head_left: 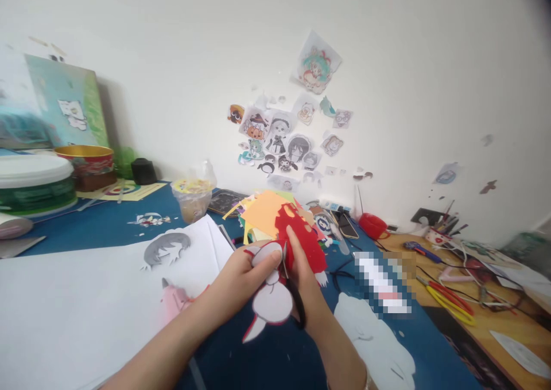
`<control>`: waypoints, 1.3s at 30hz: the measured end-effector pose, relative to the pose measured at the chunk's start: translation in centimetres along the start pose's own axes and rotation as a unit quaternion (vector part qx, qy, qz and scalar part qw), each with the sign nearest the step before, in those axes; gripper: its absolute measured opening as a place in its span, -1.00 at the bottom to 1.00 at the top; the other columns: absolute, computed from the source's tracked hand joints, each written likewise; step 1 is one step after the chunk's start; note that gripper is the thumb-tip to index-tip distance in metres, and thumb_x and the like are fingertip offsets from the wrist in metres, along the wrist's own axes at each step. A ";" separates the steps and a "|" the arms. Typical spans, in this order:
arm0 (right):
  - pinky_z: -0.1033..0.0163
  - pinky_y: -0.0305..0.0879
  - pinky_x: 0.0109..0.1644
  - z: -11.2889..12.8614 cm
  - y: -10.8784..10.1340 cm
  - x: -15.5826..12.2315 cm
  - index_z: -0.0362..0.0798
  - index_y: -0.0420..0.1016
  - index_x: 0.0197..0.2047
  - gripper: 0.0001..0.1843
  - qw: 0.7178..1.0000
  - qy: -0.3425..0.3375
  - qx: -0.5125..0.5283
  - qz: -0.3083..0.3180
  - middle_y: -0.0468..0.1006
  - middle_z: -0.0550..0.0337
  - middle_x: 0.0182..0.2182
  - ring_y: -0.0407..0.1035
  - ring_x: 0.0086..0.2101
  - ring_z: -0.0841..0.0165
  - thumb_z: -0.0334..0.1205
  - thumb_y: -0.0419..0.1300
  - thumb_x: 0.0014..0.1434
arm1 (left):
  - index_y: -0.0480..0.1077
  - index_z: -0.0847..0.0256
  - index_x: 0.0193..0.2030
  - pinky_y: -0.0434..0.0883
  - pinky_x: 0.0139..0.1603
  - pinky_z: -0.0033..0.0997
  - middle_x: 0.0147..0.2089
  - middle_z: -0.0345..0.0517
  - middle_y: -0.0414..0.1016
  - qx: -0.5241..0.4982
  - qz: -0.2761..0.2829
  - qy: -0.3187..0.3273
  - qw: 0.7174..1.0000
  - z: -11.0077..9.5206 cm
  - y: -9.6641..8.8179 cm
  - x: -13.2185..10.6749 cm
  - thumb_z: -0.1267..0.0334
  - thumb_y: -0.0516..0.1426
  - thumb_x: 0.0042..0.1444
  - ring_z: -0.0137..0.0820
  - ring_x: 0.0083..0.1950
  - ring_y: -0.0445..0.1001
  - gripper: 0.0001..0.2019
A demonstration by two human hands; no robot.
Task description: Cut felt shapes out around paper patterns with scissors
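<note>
"Left hand (245,269) first, from the head view: how does it stand?"

"Clamped on a white paper figure (273,304) with a red edge. Its thumb presses across the figure's upper part."

"So where does the rest of the figure lie?"

"To the right of that hand and nearer: a rounded body, then a pointed piece at the near left. It sits between the two hands, above the blue surface (107,223)."

"And the right hand (307,281)?"

"Closed around what look like dark-handled scissors (298,304). One black loop shows just beside the figure's right edge. The blades are mostly hidden, so I can't tell whether they are parted."

"What is the red patch beyond?"

"A red paper sheet (312,252) with holes cut in it, at the far side of the right hand. I can't tell how firmly those fingers touch it. Just past it, to the left, there's orange paper (258,209) on a heap of scraps."

"Over on the left?"

"White paper (64,304), with a grey-haired cutout (166,246) toward its far edge and a pink glue gun (172,304) near the left forearm. Farther off stands a plastic cup (191,201)."

"And on the right?"

"A large pale cutout (372,344) lies beside the right forearm. Farther right, a wooden surface (484,327) carries a tool with red and yellow handles (451,304)."

"Far side?"

"Drawings (298,149) on the wall."
</note>
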State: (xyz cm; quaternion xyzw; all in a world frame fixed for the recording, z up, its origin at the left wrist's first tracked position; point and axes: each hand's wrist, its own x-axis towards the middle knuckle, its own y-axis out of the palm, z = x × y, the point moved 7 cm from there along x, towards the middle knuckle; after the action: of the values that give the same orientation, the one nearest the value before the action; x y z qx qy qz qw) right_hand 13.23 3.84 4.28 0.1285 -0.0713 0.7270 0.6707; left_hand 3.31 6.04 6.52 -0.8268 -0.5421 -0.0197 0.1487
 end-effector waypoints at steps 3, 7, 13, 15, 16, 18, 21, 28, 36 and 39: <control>0.11 0.17 0.19 -0.2 0.0 0.0 0.04 -0.16 0.34 -0.10 0.999 0.030 -0.003 0.013 0.17 0.07 0.23 -0.04 0.24 0.19 -0.01 0.23 0.06 | 0.34 0.22 -0.48 0.27 -0.44 -0.49 -0.51 -0.19 0.41 -0.009 -0.006 -0.007 1.000 0.3 0.0 0.0 0.01 0.01 0.11 -0.43 -0.47 0.31 -0.67; 0.07 0.14 0.21 0.1 -0.4 0.0 0.05 -0.13 0.33 0.07 0.999 0.014 -0.052 0.011 0.13 0.09 0.25 -0.14 0.26 0.12 -0.22 0.40 -0.14 | 0.36 0.21 -0.47 0.28 -0.44 -0.52 -0.50 -0.20 0.43 -0.038 0.010 0.000 0.999 0.2 0.0 0.0 0.02 0.03 0.10 -0.45 -0.47 0.31 -0.69; 0.00 0.10 0.20 -0.2 -0.6 -0.1 0.02 -0.15 0.34 0.06 0.995 0.003 -0.097 0.038 0.26 0.00 0.17 0.11 0.17 0.07 -0.27 0.38 -0.12 | 0.41 0.22 -0.43 0.26 -0.53 -0.54 -0.53 -0.22 0.41 -0.031 0.023 -0.048 0.998 0.7 -0.4 -0.3 0.00 0.07 0.05 -0.45 -0.51 0.30 -0.69; -0.02 0.14 0.17 -0.3 -0.7 -0.1 0.01 -0.18 0.34 0.04 0.992 -0.003 -0.119 0.041 0.33 -0.03 0.12 0.22 0.10 0.06 -0.27 0.35 -0.07 | 0.42 0.23 -0.42 0.27 -0.51 -0.54 -0.52 -0.21 0.42 -0.040 0.028 -0.058 0.997 0.9 -0.4 -0.4 0.00 0.07 0.05 -0.44 -0.50 0.32 -0.68; -0.03 0.16 0.15 -0.3 -0.7 -0.1 0.01 -0.19 0.34 0.03 0.991 -0.006 -0.124 0.042 0.34 -0.03 0.11 0.26 0.07 0.07 -0.26 0.34 -0.06 | 0.43 0.23 -0.41 0.28 -0.49 -0.54 -0.50 -0.21 0.43 -0.045 0.028 -0.061 0.997 1.0 -0.4 -0.4 0.01 0.07 0.05 -0.44 -0.48 0.33 -0.69; -0.03 0.21 0.11 -0.4 -0.7 -0.1 0.02 -0.19 0.34 0.02 0.992 -0.006 -0.121 0.042 0.34 -0.03 0.11 0.33 0.01 0.07 -0.23 0.34 -0.04 | 0.43 0.23 -0.40 0.30 -0.46 -0.53 -0.48 -0.20 0.44 -0.054 0.028 -0.064 0.996 1.2 -0.5 -0.4 0.03 0.07 0.06 -0.43 -0.45 0.36 -0.71; -0.04 0.26 0.06 -0.5 -0.6 -0.2 0.03 -0.19 0.34 0.03 0.993 0.014 -0.110 0.043 0.35 -0.04 0.09 0.39 -0.07 0.09 -0.18 0.35 -0.05 | 0.41 0.23 -0.42 0.31 -0.43 -0.52 -0.47 -0.20 0.45 -0.069 0.034 -0.056 0.996 1.1 -0.6 -0.4 0.07 0.07 0.06 -0.41 -0.42 0.37 -0.74; 0.02 0.31 0.00 -0.5 -0.1 -0.4 0.03 -0.27 0.35 0.17 0.993 0.034 -0.072 0.088 0.42 -0.05 0.01 0.38 -0.07 0.08 -0.02 0.39 -0.14 | 0.37 0.24 -0.44 0.30 -0.44 -0.52 -0.46 -0.19 0.46 -0.031 0.053 -0.081 0.995 1.3 -0.7 -0.7 0.02 0.07 0.03 -0.41 -0.43 0.39 -0.70; 0.09 0.40 -0.22 -0.6 -0.1 -0.3 0.03 -0.20 0.34 0.25 0.995 0.027 -0.035 0.086 0.49 0.00 -0.19 0.44 -0.30 0.18 0.20 0.35 -0.30 | 0.38 0.27 -0.26 0.33 -0.45 -0.45 -0.39 -0.11 0.49 -0.037 0.012 -0.127 0.991 2.9 -1.5 -0.7 -0.08 0.14 -0.07 -0.30 -0.36 0.45 -0.58; 0.14 0.37 -0.29 -0.6 -0.2 -0.3 0.02 -0.21 0.35 0.30 0.995 0.038 -0.041 0.083 0.49 0.08 -0.31 0.41 -0.39 0.23 0.25 0.34 -0.36 | 0.37 0.28 -0.26 0.32 -0.46 -0.43 -0.41 -0.13 0.47 -0.006 -0.014 -0.145 0.989 3.4 -2.1 -0.8 -0.12 0.15 -0.11 -0.32 -0.38 0.42 -0.54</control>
State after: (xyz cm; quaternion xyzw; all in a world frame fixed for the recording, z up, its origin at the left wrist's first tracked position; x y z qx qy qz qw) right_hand 13.40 3.70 3.55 0.0674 -0.0860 0.7810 0.6149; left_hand 0.61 6.98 3.60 -0.8139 -0.5696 0.0954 0.0634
